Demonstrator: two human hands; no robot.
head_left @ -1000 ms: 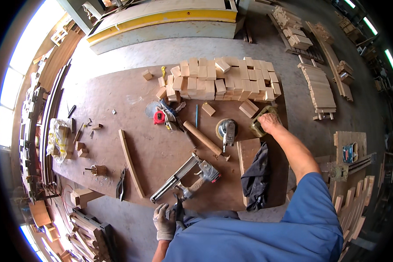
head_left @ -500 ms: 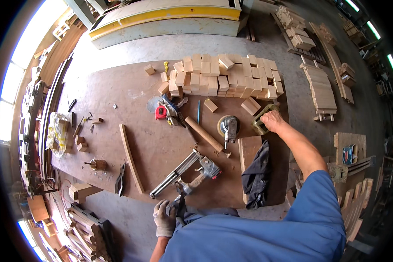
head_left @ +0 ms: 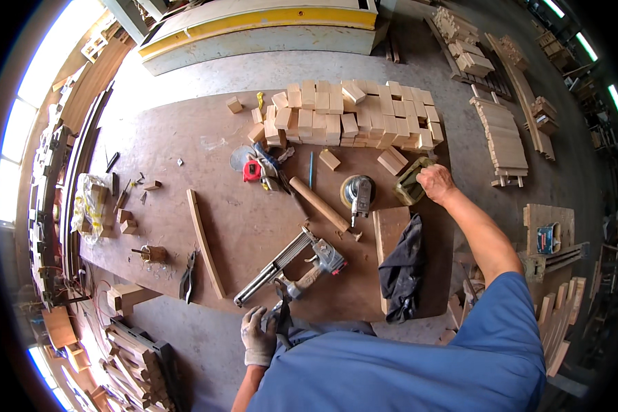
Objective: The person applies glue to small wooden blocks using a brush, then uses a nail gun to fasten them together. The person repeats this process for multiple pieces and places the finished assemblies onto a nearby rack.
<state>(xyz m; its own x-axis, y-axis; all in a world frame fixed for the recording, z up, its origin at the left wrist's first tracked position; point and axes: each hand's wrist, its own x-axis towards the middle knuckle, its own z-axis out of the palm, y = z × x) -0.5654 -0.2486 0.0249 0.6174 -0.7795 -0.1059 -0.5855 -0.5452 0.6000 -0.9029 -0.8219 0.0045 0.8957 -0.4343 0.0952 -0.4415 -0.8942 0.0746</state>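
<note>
My left hand (head_left: 259,338), in a pale work glove, is at the table's front edge beside a dark strap (head_left: 282,317). Its fingers are loosely bent, thumb apart, and nothing shows in them. My bare right hand (head_left: 437,184) is closed at the right rim of an olive-coloured open container (head_left: 410,187); whatever the fingers hold is hidden. Left of the container a round sander (head_left: 359,196) rests on the table. Between my arms lies a nail gun (head_left: 296,266). A dark cloth (head_left: 402,271) drapes over a board (head_left: 391,230) near my right forearm.
Many pale wood blocks (head_left: 364,117) are piled along the far side of the brown table (head_left: 247,230). A wooden mallet (head_left: 323,206), red tape measure (head_left: 252,170), pliers (head_left: 188,276) and a wood strip (head_left: 205,244) lie about. Stacked slats (head_left: 501,137) stand beyond the right edge.
My right hand has shifted a little to the right, from over the olive container to its rim. My left hand stays nearly in place. The view has shifted slightly.
</note>
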